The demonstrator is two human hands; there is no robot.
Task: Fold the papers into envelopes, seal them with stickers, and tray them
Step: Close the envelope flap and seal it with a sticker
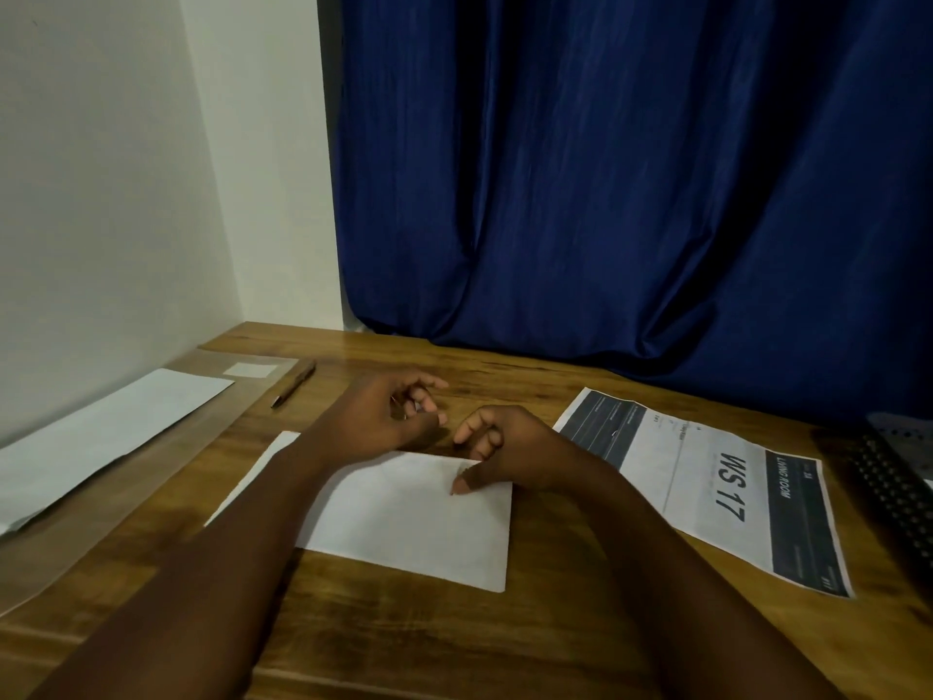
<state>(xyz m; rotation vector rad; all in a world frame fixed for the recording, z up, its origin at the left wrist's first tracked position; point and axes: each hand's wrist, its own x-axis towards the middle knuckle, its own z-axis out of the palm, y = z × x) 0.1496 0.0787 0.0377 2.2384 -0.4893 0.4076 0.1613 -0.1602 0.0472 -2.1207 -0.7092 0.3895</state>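
From the head view, the right hand (510, 449) is pinning the folded paper (404, 517) mid-tabletop (530, 634) with its thumb, steadying it, while the left hand (389, 411) is hovering, fingers loosely curled, seemingly pinching something small, likely a sticker.

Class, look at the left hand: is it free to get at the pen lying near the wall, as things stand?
Probably yes. The left hand hovers over the table beyond the folded paper, fingers loosely curled and seemingly holding nothing. Only bare wooden table lies between it and the pen, which sits up and to its left.
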